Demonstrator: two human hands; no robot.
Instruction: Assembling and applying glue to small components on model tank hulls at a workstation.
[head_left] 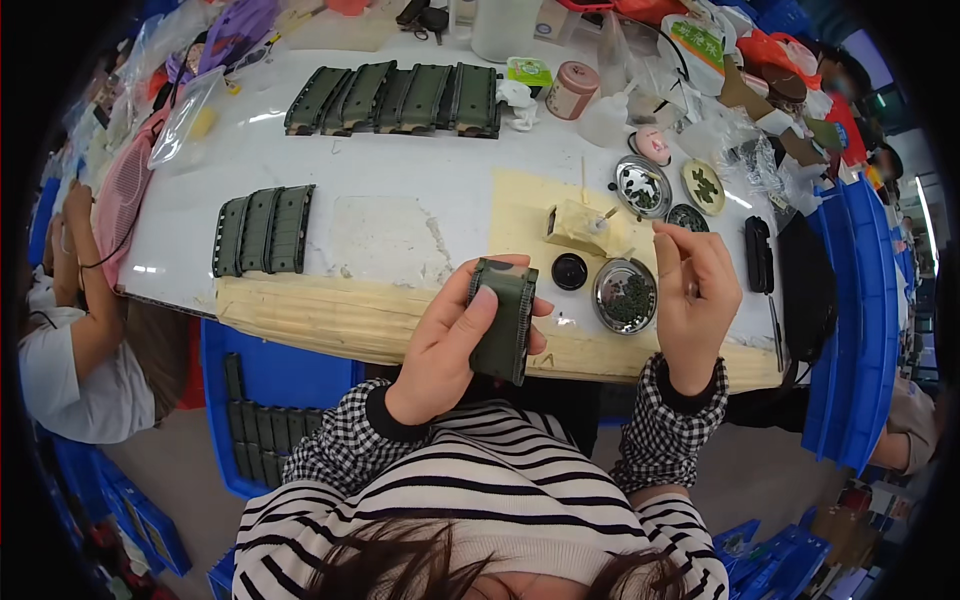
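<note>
My left hand [438, 350] is wrapped round a flat, dark green camouflage-patterned case [503, 325], held upright over the table's front edge with the thumb across its face. To the right, my right hand [698, 300] is raised with thumb and forefinger pinched together; whatever is between them is too small to make out. Beside that hand is a round metal dish [600, 312] of tiny dark green pieces [634, 300]. A black round cap [570, 271] lies left of the dish, and behind it stands a block wrapped in yellowish tape [588, 228].
More green cases stand in a row [390, 98] at the back and in a group [264, 230] at left. Small dishes [622, 172], a pink jar [572, 92] and a squeeze bottle [603, 122] sit behind. A blue crate [300, 350] holds cases below; a person [90, 350] sits left.
</note>
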